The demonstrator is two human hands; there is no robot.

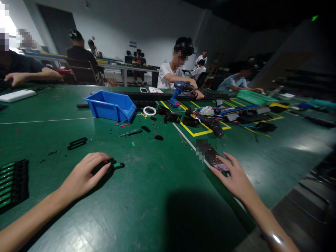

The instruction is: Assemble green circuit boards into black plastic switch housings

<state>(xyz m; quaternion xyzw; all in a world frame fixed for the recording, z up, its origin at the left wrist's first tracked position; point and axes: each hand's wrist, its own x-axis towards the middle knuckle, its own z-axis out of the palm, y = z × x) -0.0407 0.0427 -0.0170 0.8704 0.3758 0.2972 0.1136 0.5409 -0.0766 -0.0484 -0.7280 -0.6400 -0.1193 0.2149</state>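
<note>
So the phone point(216, 160) is lying just ahead of my right grip point(237, 178) and a touch to its left, near end tucked between thumb and fingers, and its long axis is running away from my palm, forward and leftward. That's the line that is mattering here: my right hand is sitting right at it, while my left grip point(88, 171) is waiting well apart, off across the table point(147, 199). My right thumb is lying along the phone's left side, my fingers are spreading by its right; whether they're squeezing or just resting there, I can't tell, nor whether the phone is lifting clear of the surface. That forearm is slanting in from behind and to the right, back of the hand facing up. Over to the left hand, now: it's closing on a small black-and-green part point(118, 165), fingers curling over from above, thumb pressing in from the near side, the green end poking out to the right past my fingertips. Most of the dark end is hiding under my fingers. My left forearm is reaching in low from behind and to the left. Beyond that grip, ahead and rightward, a screwdriver point(131, 132) is lying free; ahead and leftward, a black frame point(77, 143) is resting, touching neither hand.
</note>
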